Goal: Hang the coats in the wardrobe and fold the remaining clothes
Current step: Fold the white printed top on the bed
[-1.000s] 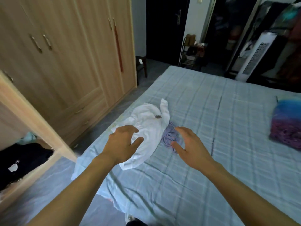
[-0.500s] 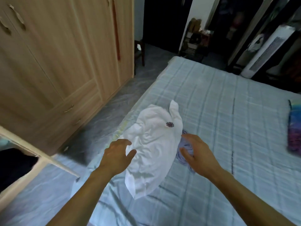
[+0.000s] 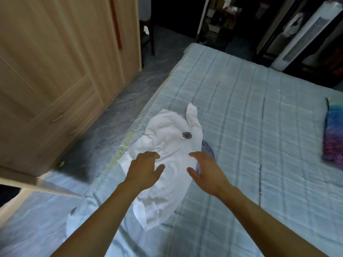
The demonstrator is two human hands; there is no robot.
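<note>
Head view: crumpled white cotton shirt (image 3: 167, 164) with a small dark round emblem (image 3: 186, 135) lies near the left edge of the bed covered in a pale blue checked sheet (image 3: 250, 127), one narrow end of it pointing toward twelve o'clock and the other trailing toward six. Both bare forearms reach in from the bottom of the frame. The left hand (image 3: 143, 168) hovers over the shirt's left side, fingers spread and slightly curled, thumb out, gripping nothing; whether the fingertips touch the cloth I cannot tell. The right hand (image 3: 206, 171) is likewise open, palm facing left, thumb toward the shirt, at the shirt's right edge. Just behind that hand, at about three o'clock from the shirt's middle, a bunched lilac garment (image 3: 208, 148) peeks out, touching the white cloth and partly hidden by it. At three o'clock, well apart at the frame's right edge, sits a blurred blue and purple knitted item (image 3: 333, 134). At ten o'clock stands the light wooden wardrobe (image 3: 55, 62), with grey floor (image 3: 120, 108) between it and the bed. At one o'clock, beyond the bed, stands a white tower fan (image 3: 304, 36).
</note>
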